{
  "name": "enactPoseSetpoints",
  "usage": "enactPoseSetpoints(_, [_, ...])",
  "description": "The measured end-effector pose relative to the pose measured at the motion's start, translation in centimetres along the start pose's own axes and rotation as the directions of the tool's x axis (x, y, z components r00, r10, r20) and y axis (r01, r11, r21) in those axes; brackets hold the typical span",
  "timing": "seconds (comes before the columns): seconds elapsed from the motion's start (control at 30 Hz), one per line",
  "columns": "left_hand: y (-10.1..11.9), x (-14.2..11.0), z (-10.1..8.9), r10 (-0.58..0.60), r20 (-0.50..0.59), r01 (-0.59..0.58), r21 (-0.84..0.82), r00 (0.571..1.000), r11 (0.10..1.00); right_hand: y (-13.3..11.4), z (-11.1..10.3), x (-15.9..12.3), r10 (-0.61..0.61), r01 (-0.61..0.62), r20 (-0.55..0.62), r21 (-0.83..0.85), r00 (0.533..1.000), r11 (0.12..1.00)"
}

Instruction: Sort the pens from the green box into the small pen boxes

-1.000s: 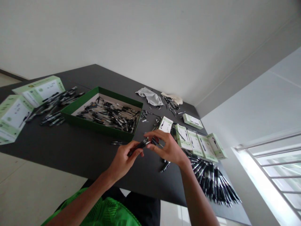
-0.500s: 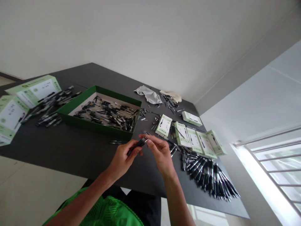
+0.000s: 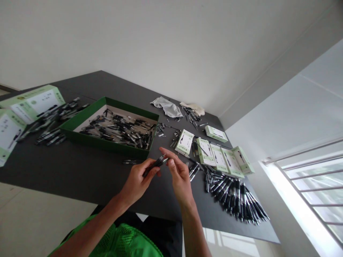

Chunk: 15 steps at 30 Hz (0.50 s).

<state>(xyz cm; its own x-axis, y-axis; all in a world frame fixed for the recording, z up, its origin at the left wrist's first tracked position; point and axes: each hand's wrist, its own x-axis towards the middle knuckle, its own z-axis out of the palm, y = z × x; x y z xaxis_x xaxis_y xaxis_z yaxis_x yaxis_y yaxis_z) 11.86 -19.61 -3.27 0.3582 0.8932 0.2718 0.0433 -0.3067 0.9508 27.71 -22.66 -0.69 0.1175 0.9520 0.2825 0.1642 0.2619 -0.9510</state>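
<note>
Several black pens with clear barrels (image 3: pixel 158 163) lie bundled in my left hand (image 3: pixel 139 176), whose thumb and fingers are closed round them over the dark table. The tips of the bundle point right. My right hand (image 3: pixel 180 175) is beside these tips, its index finger stretched out behind them and its thumb raised in front. Whether the right fingers touch the tips is hard to tell; I see nothing gripped in them. A green box (image 3: pixel 104 144) full of loose pens and pen parts stands beyond my left hand.
Right of my hands, many pens lie fanned (image 3: pixel 238 200) near light green pen cartons (image 3: pixel 184 142). More pens (image 3: pixel 53 121) and cartons (image 3: pixel 34 103) are at the left. A grey cloth (image 3: pixel 168 107) and a cream cloth (image 3: pixel 194 108) lie at the back by the wall.
My right index finger has straightened and lifted away from the pen tips, and the thumb has come up. My left hand keeps its hold on the pens. The view has shifted slightly.
</note>
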Motion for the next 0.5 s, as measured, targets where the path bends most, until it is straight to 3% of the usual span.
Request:
enactPoseSetpoints(0.07, [-0.03,0.05,0.05,0.003,0.004,-0.003,-0.009,1.0,1.0,-0.09,0.0,-0.14,-0.005,0.005,0.006,0.036,1.0,0.999])
enactPoseSetpoints(0.3, [-0.03,0.09,0.1,0.009,0.016,-0.009,-0.02,1.0,1.0,0.77,0.58,-0.09,0.003,0.006,-0.136,0.068,0.991,0.998])
enactPoseSetpoints(0.5, [-0.05,0.04,-0.04,0.02,0.003,-0.02,-0.004,1.0,1.0,0.3,0.47,-0.47,-0.016,0.019,-0.038,0.065,0.999,0.998])
